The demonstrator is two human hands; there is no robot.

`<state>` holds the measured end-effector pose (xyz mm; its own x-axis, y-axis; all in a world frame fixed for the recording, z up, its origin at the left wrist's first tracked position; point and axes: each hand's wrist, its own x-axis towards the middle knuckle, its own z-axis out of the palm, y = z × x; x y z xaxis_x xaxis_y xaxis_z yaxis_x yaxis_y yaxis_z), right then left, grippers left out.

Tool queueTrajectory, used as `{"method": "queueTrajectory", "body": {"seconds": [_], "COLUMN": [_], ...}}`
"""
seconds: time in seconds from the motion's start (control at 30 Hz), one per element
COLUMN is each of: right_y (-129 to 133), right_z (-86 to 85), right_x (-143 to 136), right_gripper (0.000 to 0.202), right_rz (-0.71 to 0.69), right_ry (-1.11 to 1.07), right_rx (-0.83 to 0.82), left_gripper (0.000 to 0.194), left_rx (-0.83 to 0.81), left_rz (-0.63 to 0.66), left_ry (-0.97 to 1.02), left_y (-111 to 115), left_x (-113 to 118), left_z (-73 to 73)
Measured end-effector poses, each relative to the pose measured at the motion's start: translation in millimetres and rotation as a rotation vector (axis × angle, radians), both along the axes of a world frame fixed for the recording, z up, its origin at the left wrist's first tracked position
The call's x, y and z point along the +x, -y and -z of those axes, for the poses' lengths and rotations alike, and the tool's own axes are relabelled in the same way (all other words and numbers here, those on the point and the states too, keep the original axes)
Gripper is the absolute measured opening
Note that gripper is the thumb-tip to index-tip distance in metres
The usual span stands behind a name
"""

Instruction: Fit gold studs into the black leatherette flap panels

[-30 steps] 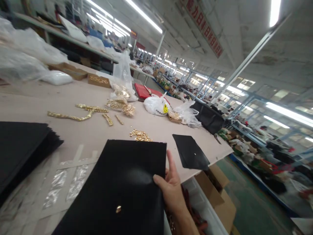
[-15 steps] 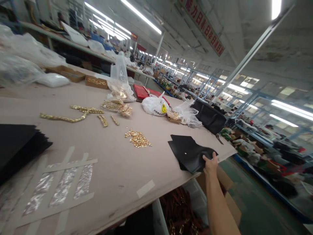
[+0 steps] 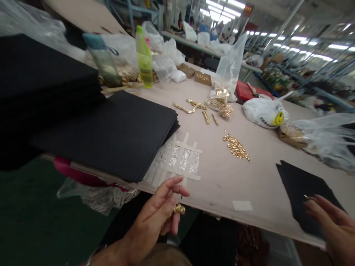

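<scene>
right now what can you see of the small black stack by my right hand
The small black stack lies flat on the table, close to its near edge. At least two thin, smooth, leather-like sheets overlap, their far corners out of line. A small gold fitting shows against the top sheet, beside the fingertips of the right hand. That hand covers part of the stack; whether it touches the sheets is unclear.

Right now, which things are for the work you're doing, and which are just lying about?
Seem part of the work:
- gold pieces in the left hand
- loose gold pile
- black sheets by the right hand
- big black stack

Probably just lying about:
- yellow-green bottle
- blue-topped bottle
- smiley-face bag
</scene>
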<state>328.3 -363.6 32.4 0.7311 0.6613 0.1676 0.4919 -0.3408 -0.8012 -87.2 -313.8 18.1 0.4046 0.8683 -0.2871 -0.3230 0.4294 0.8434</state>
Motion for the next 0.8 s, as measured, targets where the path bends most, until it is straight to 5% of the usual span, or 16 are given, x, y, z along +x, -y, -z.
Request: {"method": "queueTrajectory", "body": {"seconds": [0.1, 0.2, 0.33, 0.47, 0.6, 0.7, 0.8], "right_y": [-13.2, -28.3, -42.0, -47.8, -55.6, -68.5, -88.3], "right_z": [-4.1, -4.7, -5.8, 3.7, 13.1, 5.9, -15.1], "right_x": [-81.6, -179.0, -264.3, -289.7, -299.7, -305.7, -310.6], "right_gripper": [0.038, 0.031, 0.022, 0.020, 0.038, 0.037, 0.024], "right_rz": [-0.284, -0.772, -1.123, -1.148, -1.044, -1.083, -1.157], "right_ry": [-0.175, -0.375, -0.518, -0.443, -0.644, -0.624, -0.319], "right_rx": [-0.141, -0.205, -0.137, -0.096, -0.245, -0.262, -0.185], "left_gripper": [0.035, 0.034, 0.036, 0.033, 0.025, 0.021, 0.024], "left_rx": [0.004, 0.005, 0.051, 0.066, 0.045, 0.034, 0.016], "left_rz": [-0.031, -0.035, -0.060, -0.138, -0.190, -0.197, -0.331], "left_ry": [0.047, 0.067, 0.069, 0.084, 0.173, 0.151, 0.056], "left_y": [-3.2, -4.1, -3.5, -4.2, -1.8, 5.0, 10.7], "left_x": [-0.6, -5.1, -15.7, -26.3, -38.2, -51.1, -68.8], "left_z": [-0.5, 1.3, 1.9, 1.5, 4.2, 5.9, 6.5]}}
